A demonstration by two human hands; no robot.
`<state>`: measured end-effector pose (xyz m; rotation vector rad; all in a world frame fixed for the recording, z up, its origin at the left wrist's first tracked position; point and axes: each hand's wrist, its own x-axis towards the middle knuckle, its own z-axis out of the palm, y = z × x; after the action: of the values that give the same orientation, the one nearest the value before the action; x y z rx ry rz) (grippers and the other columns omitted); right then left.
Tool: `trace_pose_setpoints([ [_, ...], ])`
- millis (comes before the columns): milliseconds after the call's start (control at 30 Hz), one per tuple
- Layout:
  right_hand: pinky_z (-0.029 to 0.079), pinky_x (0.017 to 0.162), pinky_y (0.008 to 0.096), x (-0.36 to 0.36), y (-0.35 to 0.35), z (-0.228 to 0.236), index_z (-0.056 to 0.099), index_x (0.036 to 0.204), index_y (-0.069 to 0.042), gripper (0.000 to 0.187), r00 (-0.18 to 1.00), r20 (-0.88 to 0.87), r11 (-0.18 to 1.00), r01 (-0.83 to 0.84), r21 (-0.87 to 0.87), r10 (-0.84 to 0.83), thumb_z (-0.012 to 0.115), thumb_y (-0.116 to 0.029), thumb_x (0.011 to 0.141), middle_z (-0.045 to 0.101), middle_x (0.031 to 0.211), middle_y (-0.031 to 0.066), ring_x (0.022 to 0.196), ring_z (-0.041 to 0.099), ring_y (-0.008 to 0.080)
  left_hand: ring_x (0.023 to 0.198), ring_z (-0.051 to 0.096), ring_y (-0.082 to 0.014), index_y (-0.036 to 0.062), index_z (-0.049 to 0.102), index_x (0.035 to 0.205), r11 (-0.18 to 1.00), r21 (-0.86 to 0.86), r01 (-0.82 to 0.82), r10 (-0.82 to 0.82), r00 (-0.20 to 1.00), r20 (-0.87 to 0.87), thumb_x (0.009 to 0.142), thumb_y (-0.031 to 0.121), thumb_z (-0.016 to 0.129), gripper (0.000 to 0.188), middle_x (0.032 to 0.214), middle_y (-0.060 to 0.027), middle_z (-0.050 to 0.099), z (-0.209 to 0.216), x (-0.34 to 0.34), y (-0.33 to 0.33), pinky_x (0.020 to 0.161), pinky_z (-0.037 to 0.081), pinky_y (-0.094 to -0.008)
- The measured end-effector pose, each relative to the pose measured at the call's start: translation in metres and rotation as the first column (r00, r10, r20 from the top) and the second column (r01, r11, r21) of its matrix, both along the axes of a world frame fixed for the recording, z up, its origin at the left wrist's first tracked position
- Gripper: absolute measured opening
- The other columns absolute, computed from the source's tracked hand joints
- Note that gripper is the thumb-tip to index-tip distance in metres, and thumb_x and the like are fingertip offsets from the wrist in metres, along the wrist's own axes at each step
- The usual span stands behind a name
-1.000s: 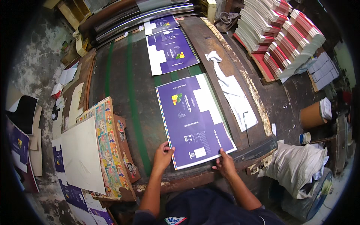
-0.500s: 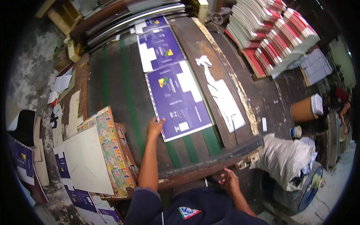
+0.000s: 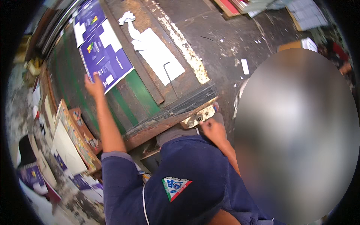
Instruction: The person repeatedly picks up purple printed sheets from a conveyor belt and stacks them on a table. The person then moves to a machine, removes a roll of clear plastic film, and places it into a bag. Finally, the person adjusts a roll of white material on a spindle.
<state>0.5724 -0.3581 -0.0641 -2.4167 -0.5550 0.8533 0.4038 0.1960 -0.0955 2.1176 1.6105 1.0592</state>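
A long purple and white printed sheet [image 3: 112, 62] lies on the dark machine bed [image 3: 71, 69], which has green stripes. My left hand [image 3: 94, 85] is at the near left corner of this sheet, thumb and fingers apart, touching its edge or just beside it. Farther back, another purple printed sheet [image 3: 89, 17] lies in line with it. At the front edge of the bed, my right hand [image 3: 214, 131] is closed, with its fingertips at a pale control panel [image 3: 202, 115] with round knobs. Whether the fingers grip a knob is hidden.
Right of the printed sheets lie white paper [image 3: 159, 56] and a bent hex key [image 3: 169, 77]. A board stack with a colourful edge [image 3: 69, 138] stands at the left. Paper scraps [image 3: 245, 66] litter the floor. A large blurred patch [image 3: 296, 138] hides the right side.
My right hand has moved from open beside the front edge to the control panel, fingers curled. The view has swung right and down. My left hand stays at the sheet's corner.
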Motion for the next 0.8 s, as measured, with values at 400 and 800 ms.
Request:
trace_pose_setpoints([
  [400,0.055,0.079,0.0473,0.051,0.065,-0.039,0.073,0.09,-0.001,0.022,0.352,-0.132,0.339,-0.934,-0.11,0.927,0.061,-0.016,0.08,0.07,0.097,0.0243,0.092,0.069,0.0373,0.12,0.051,-0.0321,0.0019,0.056,0.131,0.95,-0.121,-0.286,0.299,0.949,0.098,0.092,0.022,0.066,0.045,0.126,-0.0166,0.056,0.072,0.032,-0.319,0.104,0.038,-0.0423],
  [800,0.053,0.074,0.0378,0.25,0.367,-0.022,0.067,0.107,-0.01,0.033,0.589,-0.228,0.631,-0.741,0.231,0.775,0.064,-0.039,0.092,0.071,0.091,0.0086,0.081,0.068,0.0214,0.122,0.05,-0.0334,-0.002,0.055,0.13,0.758,-0.155,-0.634,0.652,0.731,0.201,0.095,0.019,0.062,0.042,0.131,-0.0188,0.053,0.077,0.116,-0.313,0.105,0.038,-0.0433],
])
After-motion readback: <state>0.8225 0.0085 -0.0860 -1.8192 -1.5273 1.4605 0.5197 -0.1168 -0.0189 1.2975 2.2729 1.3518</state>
